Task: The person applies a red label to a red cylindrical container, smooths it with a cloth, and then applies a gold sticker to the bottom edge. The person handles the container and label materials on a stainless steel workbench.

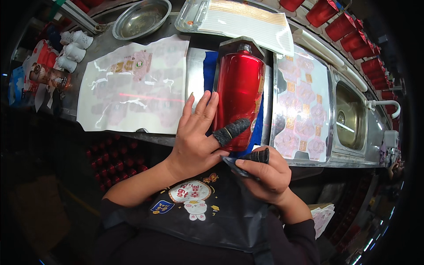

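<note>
A glossy red bottle lies on its side before me, its neck pointing away, with gold decoration along its right side. It rests over a blue cloth, against a dark angular block at the neck end. My left hand lies spread along the bottle's left side. Its dark cloth finger cover reaches across the lower part of the bottle. My right hand pinches a thin, dark bluish piece just below the bottle's base; its exact kind is unclear. A dark finger cover is also on this hand.
A decal sheet lies left; another printed sheet lies in a tray at right. Behind are a metal bowl and a tray with striped sheets. A sink and several red containers stand further right.
</note>
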`<state>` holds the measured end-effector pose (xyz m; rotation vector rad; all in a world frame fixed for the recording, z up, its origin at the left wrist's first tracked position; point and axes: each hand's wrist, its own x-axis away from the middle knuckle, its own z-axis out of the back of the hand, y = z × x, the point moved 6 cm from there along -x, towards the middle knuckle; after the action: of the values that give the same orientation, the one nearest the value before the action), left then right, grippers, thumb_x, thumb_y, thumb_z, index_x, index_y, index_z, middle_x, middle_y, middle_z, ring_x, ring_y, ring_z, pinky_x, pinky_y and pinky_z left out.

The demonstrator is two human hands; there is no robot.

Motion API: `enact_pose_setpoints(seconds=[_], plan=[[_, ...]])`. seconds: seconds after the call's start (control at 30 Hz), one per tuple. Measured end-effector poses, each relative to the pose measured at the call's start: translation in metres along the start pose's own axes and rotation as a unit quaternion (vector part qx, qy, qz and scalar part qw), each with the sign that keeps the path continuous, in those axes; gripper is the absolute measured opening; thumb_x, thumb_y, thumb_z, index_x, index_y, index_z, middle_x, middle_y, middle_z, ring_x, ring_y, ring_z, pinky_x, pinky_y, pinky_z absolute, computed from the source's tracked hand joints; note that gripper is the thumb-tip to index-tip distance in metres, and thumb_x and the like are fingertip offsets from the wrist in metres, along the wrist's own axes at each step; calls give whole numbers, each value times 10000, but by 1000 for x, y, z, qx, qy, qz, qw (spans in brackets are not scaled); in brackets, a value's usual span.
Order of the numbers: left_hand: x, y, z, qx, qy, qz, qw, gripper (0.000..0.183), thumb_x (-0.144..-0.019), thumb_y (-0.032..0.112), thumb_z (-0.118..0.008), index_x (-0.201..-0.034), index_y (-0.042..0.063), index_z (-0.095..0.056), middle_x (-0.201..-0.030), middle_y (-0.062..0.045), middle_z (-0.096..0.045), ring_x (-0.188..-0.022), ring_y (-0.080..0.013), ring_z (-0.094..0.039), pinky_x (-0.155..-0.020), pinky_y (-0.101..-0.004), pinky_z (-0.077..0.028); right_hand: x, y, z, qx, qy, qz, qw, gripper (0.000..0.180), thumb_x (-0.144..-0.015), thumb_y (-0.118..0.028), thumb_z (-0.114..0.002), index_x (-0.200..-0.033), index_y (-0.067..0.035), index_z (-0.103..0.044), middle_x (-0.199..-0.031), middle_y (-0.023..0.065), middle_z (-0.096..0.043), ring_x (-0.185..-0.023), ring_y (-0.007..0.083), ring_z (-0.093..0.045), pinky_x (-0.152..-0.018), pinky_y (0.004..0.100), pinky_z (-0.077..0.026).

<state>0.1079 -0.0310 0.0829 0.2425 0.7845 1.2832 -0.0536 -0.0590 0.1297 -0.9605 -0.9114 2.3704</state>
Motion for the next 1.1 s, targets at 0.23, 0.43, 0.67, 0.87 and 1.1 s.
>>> enact_pose_setpoints(seconds=[0.23,0.43,0.67,0.87,1.1], plan=[[1,-11,-1,46,-2,40,998,714,-653,203,-832,-1332,98,-637,-1519,-265,-412,-1400,-406,-426,-1164,-601,-242,-49,71,29,-12,128,-122,984,203,-787,-13,-778,-977,-27,-706,-860,80,-683,-739,163,-646,-654,273,-495],[7,-16,-6,87,5,47,995,819,-681,213,-840,-1394,-11,-505,-1463,-242,-482,-1364,-381,-475,-1167,-603,-231,-48,39,16,55,35,-53,996,236,-750,49,-791,-964,4,-704,-863,91,-692,-748,159,-640,-667,256,-488],[4,-14,-7,108,45,55,992,774,-709,223,-816,-1358,-48,-493,-1176,-188,-644,-1100,-378,-617,-1183,-574,-240,-31,-11,-19,126,-28,201,971,293,-627,-4,-769,-916,-27,-725,-747,47,-526,-693,212,-578,-574,335,-470],[8,-15,-6,93,44,43,994,784,-724,250,-819,-1360,-52,-476,-1132,-189,-652,-1054,-379,-629,-1194,-577,-219,-24,-1,-1,149,55,117,980,333,-626,0,-766,-957,-26,-742,-779,38,-582,-675,230,-571,-601,347,-490],[10,-22,-13,73,-38,31,996,924,-743,289,-816,-1474,-24,-344,-1259,-183,-607,-1218,-376,-568,-1189,-642,-43,-5,9,2,94,75,86,989,314,-655,-2,-771,-966,-45,-755,-746,53,-569,-660,235,-577,-623,369,-505]])
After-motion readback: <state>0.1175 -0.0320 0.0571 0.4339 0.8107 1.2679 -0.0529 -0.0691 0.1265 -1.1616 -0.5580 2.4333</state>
